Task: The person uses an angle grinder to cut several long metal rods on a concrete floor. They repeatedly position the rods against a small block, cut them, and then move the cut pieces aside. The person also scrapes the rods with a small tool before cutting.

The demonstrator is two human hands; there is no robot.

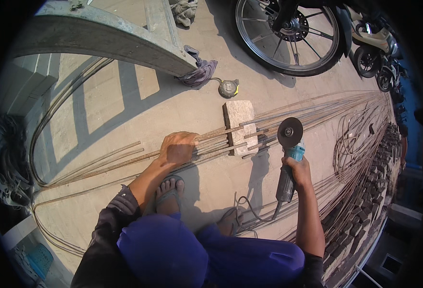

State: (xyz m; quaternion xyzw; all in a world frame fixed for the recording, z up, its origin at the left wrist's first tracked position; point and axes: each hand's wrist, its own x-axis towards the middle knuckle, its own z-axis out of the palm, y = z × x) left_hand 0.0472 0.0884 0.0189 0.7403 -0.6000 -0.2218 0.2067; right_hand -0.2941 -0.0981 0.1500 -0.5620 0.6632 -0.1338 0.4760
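My right hand point(297, 172) grips an angle grinder point(285, 185), held up over the ground to the right of a pale block. The grinder has a teal head, a dark body and a round dark disc point(289, 131) at its far end; its cord drops from the near end. My left hand point(178, 148) is closed over thin steel rods point(211, 146) left of the block; its fingertips are partly hidden. Several rods rest across the pale stone block point(240, 115), some with ends on it or just past it. Whether the disc spins I cannot tell.
Beyond the block lies a tape measure point(228, 88), near a metal frame leg wrapped in a cloth point(199, 67). A motorcycle wheel point(290, 33) stands at the far side. Long rods point(345, 156) and stacked dark bricks point(365, 211) line the right. My sandalled feet point(170, 194) are close to the rods.
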